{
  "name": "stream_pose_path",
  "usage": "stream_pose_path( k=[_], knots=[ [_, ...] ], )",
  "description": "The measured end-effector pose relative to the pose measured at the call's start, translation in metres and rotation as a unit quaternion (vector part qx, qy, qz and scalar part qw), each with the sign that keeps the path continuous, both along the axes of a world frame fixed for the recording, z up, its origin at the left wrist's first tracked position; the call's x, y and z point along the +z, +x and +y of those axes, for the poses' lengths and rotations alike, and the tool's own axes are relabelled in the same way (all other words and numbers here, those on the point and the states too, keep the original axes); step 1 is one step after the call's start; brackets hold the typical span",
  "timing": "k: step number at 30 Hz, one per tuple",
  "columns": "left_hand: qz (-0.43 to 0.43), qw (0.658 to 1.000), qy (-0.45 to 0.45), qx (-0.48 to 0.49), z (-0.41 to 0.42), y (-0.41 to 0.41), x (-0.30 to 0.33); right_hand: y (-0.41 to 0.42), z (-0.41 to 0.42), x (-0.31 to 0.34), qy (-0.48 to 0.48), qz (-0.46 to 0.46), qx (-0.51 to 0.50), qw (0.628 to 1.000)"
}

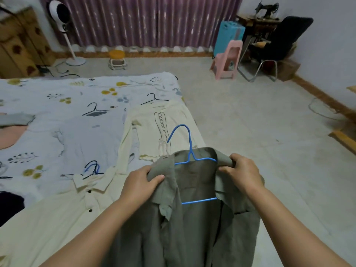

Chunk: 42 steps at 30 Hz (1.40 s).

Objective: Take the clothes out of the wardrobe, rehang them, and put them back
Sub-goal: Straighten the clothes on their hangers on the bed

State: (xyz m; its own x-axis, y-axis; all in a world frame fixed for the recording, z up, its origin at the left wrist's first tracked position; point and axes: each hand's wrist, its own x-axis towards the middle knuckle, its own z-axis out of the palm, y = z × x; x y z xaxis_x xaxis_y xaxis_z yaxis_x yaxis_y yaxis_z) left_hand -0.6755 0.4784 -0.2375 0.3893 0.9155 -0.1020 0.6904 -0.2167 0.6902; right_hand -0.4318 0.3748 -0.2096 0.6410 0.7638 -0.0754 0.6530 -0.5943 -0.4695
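An olive-grey shirt point(194, 224) hangs in front of me on a blue wire hanger point(189, 149), whose hook stands up above the collar. My left hand point(141, 181) grips the shirt's left shoulder. My right hand point(241, 173) grips the right shoulder by the collar. On the bed point(63, 105) lie a cream buttoned shirt point(57, 212) and a cream embroidered top point(154, 128). Black hangers point(95, 109) point(154, 99) rest loose on the sheet, and a black and blue pair point(93, 168) lies near the cream shirt's collar.
The patterned bed fills the left half; grey and pink clothes point(13, 126) lie at its left edge. Bare floor stretches to the right. At the back stand a fan point(63, 20), a yellow stool point(117, 58), a pink stool point(229, 58) and a dark chair point(279, 41).
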Motion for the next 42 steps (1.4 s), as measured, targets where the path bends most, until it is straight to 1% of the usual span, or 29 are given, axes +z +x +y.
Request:
stream_pose_path(
  k=[2, 7, 14, 18, 22, 25, 27, 28, 30, 31, 32, 33, 34, 35, 36, 38, 42],
  knots=[
    [0.002, 1.000, -0.002, 0.017, 0.019, 0.009, -0.009, 0.012, 0.023, -0.011, 0.000, -0.011, 0.007, 1.000],
    [-0.026, 0.998, -0.007, 0.061, 0.077, 0.037, -0.035, 0.042, 0.093, -0.036, -0.009, -0.039, 0.017, 0.999],
    [-0.019, 0.992, -0.060, 0.108, 0.157, 0.060, -0.122, 0.060, 0.183, -0.113, -0.115, -0.063, 0.069, 0.989],
    [0.016, 0.991, -0.062, 0.118, 0.188, 0.065, -0.173, 0.059, 0.214, -0.168, -0.168, -0.093, 0.082, 0.978],
    [0.061, 0.987, -0.079, 0.129, 0.204, 0.065, -0.226, 0.044, 0.219, -0.220, -0.216, -0.080, 0.086, 0.969],
    [0.087, 0.980, -0.124, 0.128, 0.208, 0.067, -0.255, 0.029, 0.214, -0.255, -0.268, -0.026, 0.080, 0.960],
    [0.113, 0.978, -0.137, 0.109, 0.209, 0.068, -0.266, 0.022, 0.211, -0.274, -0.286, 0.009, 0.071, 0.956],
    [0.138, 0.977, -0.126, 0.100, 0.209, 0.069, -0.267, 0.019, 0.210, -0.280, -0.291, 0.019, 0.068, 0.954],
    [0.189, 0.979, -0.046, 0.068, 0.208, 0.068, -0.271, 0.016, 0.209, -0.288, -0.300, 0.027, 0.062, 0.951],
    [0.190, 0.981, 0.002, 0.032, 0.206, 0.067, -0.272, 0.015, 0.210, -0.290, -0.305, 0.025, 0.061, 0.950],
    [0.190, 0.980, 0.063, -0.016, 0.203, 0.066, -0.275, 0.015, 0.210, -0.290, -0.309, 0.023, 0.060, 0.949],
    [0.196, 0.971, 0.119, -0.068, 0.200, 0.065, -0.276, 0.015, 0.211, -0.290, -0.312, 0.023, 0.061, 0.948],
    [0.194, 0.960, 0.158, -0.128, 0.198, 0.064, -0.279, 0.016, 0.211, -0.288, -0.314, 0.025, 0.063, 0.947],
    [0.189, 0.952, 0.170, -0.172, 0.196, 0.062, -0.279, 0.016, 0.211, -0.285, -0.318, 0.027, 0.066, 0.946],
    [0.191, 0.948, 0.163, -0.197, 0.194, 0.060, -0.278, 0.016, 0.211, -0.282, -0.322, 0.029, 0.071, 0.944],
    [0.216, 0.946, 0.120, -0.211, 0.191, 0.057, -0.274, 0.018, 0.212, -0.273, -0.335, 0.029, 0.085, 0.938],
    [0.301, 0.927, 0.031, -0.222, 0.191, 0.060, -0.231, 0.016, 0.213, -0.242, -0.364, 0.034, 0.128, 0.922]
  ],
)
